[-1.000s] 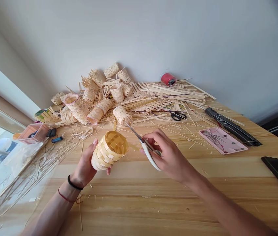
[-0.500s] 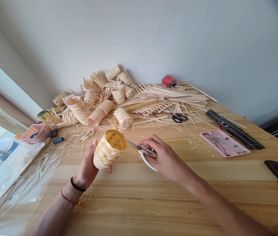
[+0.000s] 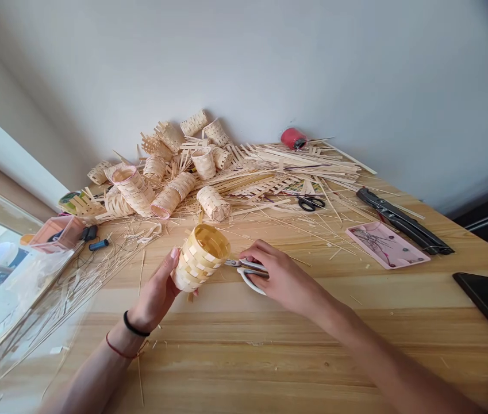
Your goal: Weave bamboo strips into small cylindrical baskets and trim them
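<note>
A small woven basket (image 3: 198,261) of pale strips is tilted, its open rim facing up and to the right, above the wooden table (image 3: 278,356). My left hand (image 3: 160,287) grips it from the left and below, with the thumb on its side. White-handled scissors (image 3: 252,278) are in my right hand (image 3: 276,273), fingers closed round the handles. Their blades point left and meet the basket's right side near the rim; the tips are hidden there.
Woven baskets (image 3: 213,204) and loose strips (image 3: 304,164) cover the table's back. Black scissors (image 3: 311,203), a pink tray (image 3: 411,257), a long black tool (image 3: 403,221) and a red spool (image 3: 293,138) lie rightward. A pink box (image 3: 60,233) stands left.
The basket has moved slightly right and turned in my left hand. My right hand has brought the scissors left, up against the basket's side. The view has shifted slightly.
</note>
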